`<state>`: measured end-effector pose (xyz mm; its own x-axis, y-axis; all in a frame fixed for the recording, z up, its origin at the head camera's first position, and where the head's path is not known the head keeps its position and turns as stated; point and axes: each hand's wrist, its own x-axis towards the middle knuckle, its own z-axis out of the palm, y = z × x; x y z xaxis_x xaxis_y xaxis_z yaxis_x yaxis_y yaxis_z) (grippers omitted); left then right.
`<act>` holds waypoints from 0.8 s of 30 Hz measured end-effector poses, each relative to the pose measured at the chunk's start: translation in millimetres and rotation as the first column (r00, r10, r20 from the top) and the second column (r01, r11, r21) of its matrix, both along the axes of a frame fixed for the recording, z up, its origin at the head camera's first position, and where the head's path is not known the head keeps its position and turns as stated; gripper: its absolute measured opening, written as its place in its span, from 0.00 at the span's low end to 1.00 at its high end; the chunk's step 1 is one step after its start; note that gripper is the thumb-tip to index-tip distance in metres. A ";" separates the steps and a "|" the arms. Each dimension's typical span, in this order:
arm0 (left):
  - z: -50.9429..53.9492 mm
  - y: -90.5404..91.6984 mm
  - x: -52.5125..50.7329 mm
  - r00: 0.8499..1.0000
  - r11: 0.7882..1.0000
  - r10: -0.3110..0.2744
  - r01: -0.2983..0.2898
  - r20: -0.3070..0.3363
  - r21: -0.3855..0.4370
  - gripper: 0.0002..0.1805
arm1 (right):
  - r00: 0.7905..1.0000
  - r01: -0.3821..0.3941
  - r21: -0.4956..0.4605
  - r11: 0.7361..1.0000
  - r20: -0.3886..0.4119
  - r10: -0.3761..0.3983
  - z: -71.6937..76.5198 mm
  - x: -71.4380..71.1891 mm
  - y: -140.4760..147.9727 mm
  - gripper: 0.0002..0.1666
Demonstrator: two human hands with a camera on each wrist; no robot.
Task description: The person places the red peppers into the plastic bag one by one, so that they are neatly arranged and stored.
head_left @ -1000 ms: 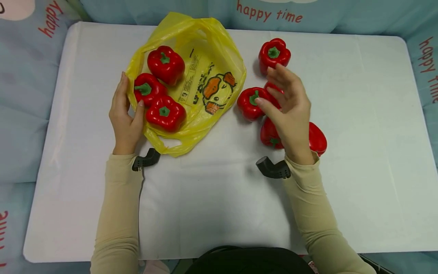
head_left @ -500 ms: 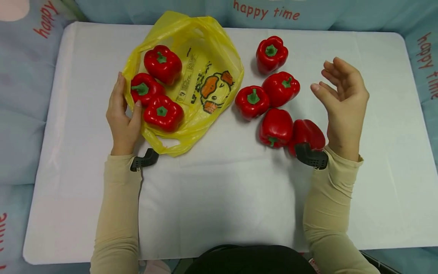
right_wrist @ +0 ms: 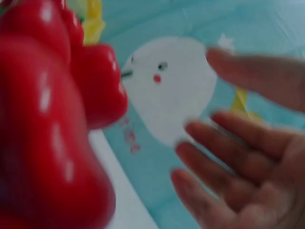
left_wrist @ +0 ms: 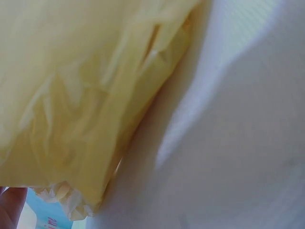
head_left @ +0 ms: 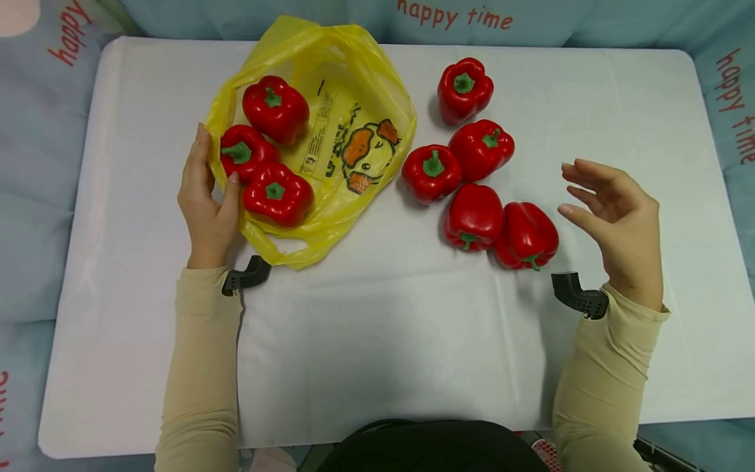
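Observation:
A yellow plastic bag (head_left: 368, 216) lies with its mouth wide on the left half of the table. Inside, along its left side, are three red bell peppers (head_left: 276, 110) with green stems. My left hand (head_left: 208, 213) grips the bag's left rim, thumb on the inner side and fingers outside. In the left wrist view the crumpled bag (left_wrist: 81, 109) fills much of the picture. To the right of the bag several more red bell peppers (head_left: 474, 216) sit in a loose cluster. My right hand (head_left: 625, 229) is raised to their right, fingers extended and apart, holding nothing.
A white-covered table (head_left: 377, 354) carries everything. Blue padded walls (head_left: 336, 23) with red lettering border its back and sides. A black camera mount sits on each wrist, the right one (head_left: 575, 295) close to the nearest peppers.
My right hand has moved away from the peppers to the right, then nearer to me, uncovering them. My left hand stays on the bag's rim.

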<state>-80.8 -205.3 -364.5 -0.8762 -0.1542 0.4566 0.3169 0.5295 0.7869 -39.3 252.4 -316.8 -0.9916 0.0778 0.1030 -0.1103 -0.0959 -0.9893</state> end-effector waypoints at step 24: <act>3.0 1.1 1.5 1.000 1.000 0.001 -0.001 0.007 0.002 0.27 | 0.959 -0.263 0.108 0.959 0.141 0.247 -42.8 14.3 29.7 0.25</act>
<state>-79.3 -204.2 -361.6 -0.8792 -0.1555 0.4503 0.3112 0.5283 0.7900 -25.1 282.1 -359.6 -0.9822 -0.1854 -0.0304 0.0271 0.0202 -0.9994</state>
